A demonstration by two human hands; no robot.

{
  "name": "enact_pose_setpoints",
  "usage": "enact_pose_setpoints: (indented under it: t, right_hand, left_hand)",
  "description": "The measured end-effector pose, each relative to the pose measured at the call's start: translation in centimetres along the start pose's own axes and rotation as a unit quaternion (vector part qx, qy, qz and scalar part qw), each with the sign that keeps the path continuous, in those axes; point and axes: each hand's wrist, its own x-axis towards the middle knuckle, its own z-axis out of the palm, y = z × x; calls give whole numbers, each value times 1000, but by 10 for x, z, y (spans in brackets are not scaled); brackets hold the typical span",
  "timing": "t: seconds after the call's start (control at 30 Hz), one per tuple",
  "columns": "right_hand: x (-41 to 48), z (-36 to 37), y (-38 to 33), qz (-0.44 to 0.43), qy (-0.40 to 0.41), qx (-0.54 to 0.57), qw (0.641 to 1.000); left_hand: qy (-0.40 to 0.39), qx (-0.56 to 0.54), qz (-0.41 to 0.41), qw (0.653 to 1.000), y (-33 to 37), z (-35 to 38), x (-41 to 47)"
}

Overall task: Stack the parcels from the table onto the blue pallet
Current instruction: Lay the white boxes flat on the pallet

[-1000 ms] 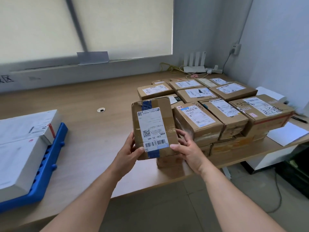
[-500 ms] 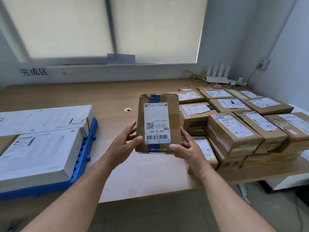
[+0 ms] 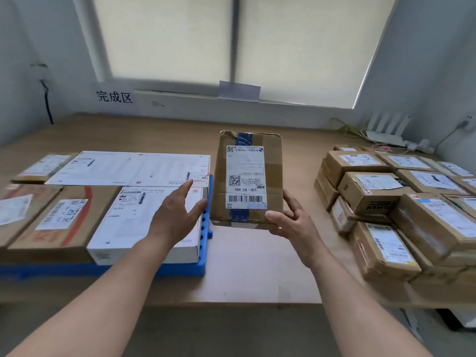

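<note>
Parcel (image 3: pixel 248 179) is pinched at its lower corner by the right hand (image 3: pixel 293 228); left hand (image 3: pixel 177 212) is spread, fingers straight, empty, over the blue pallet (image 3: pixel 203 253).

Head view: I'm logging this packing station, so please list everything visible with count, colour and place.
held parcel: one, brown, blue tape, upright above table centre
blue pallet: one, blue, table's left
white boxes: at least two, white, on pallet
brown boxes: several, brown, pallet's left part
parcel pile: many, brown, table's right
table: one, light wood
router: one, white, far right corner
left hand: one, open, over front white box
right hand: one, grips held parcel's lower right corner
</note>
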Motion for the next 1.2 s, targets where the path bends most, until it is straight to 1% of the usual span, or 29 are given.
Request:
enact_pose_setpoints:
  t: [0.17, 0.33, 0.5, 0.67, 0.9, 1.03, 1.2]
  right_hand:
    - [12, 67, -1, -1, -27, -7, 1000]
    - [26, 123, -1, 19, -68, 9, 997]
    - [48, 175, -1, 24, -104, 14, 994]
    - [77, 222, 0, 35, -132, 28, 990]
    - [122, 292, 1, 34, -157, 49, 986]
    - [151, 323, 3, 40, -156, 55, 985]
    - [184, 358, 3, 40, -163, 51, 984]
  left_hand:
    - [27, 66, -24, 997, -57, -48, -6]
    - [40, 109, -61, 991, -102, -87, -18]
    - [48, 145, -105, 983, -141, -116, -20]
    - [72, 164, -132, 975, -176, -146, -15]
    - [50, 216, -137, 965, -236, -188, 25]
    - [66, 197, -130, 970, -257, -204, 58]
    - [71, 206, -125, 968, -276, -220, 89]
